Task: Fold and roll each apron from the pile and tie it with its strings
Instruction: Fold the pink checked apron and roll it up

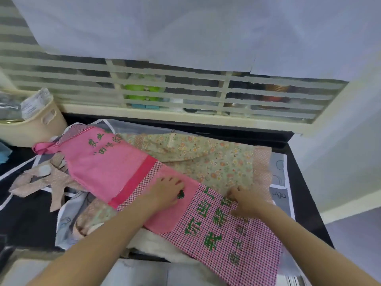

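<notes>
A pink apron with green lettering lies folded lengthwise in a long diagonal strip, its checked lower part nearest me. It rests on top of a green floral apron in the pile. My left hand presses flat on the pink cloth with fingers spread. My right hand lies at the checked part's far edge with fingers bent on the cloth; whether it pinches the edge I cannot tell. The pink neck strap bunches at the far left end. Pale dotted strings trail left.
The pile sits on a black table. A cream basket with plastic bags stands at the back left. A slatted window ledge runs behind the table. White and grey printed cloths lie under the aprons at right.
</notes>
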`<state>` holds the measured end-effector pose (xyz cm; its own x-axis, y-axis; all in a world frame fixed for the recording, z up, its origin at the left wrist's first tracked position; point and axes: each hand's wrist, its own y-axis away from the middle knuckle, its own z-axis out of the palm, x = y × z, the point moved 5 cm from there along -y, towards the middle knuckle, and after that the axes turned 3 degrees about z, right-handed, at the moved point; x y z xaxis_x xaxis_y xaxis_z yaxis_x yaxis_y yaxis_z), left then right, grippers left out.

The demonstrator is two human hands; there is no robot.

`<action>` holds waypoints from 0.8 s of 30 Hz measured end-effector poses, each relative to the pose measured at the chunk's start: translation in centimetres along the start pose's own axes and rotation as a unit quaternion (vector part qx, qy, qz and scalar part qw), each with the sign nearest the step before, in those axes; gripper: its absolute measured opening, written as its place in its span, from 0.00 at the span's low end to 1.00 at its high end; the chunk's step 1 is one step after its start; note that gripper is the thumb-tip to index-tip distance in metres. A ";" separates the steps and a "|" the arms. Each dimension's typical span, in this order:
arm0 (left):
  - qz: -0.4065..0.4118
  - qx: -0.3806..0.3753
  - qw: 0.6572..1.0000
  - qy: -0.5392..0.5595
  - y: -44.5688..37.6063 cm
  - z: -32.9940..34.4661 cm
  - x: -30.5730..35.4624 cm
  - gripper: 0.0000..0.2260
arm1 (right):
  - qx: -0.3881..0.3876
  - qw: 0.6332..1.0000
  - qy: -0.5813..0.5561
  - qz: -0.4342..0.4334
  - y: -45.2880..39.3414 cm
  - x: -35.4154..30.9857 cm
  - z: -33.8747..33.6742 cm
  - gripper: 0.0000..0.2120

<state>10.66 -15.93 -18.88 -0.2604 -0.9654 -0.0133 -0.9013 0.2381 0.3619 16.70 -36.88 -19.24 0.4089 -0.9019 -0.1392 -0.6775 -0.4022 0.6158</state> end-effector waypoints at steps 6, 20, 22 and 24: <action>-0.083 0.165 0.980 0.067 0.0 0.0 6.0 0.18 | -0.065 0.983 -0.079 -0.152 0.6 3.7 -0.3 0.31; -0.210 0.100 0.681 0.695 8.5 4.6 12.2 0.12 | -0.324 0.682 -0.646 -0.116 2.7 -0.6 -1.3 0.16; -0.238 0.096 0.607 0.752 9.0 5.2 12.1 0.10 | -0.346 0.617 -0.699 -0.109 2.7 -1.5 -1.0 0.17; -0.227 0.085 0.557 0.795 9.5 5.5 12.5 0.13 | -0.315 0.659 -0.675 -0.107 1.9 -1.7 -0.9 0.13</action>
<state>-3.04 -25.20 -20.75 0.5216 0.2272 0.8224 -0.8039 -0.1921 0.5630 15.20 -35.95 -17.12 -0.7503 -0.3250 -0.5757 -0.1309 -0.7806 0.6112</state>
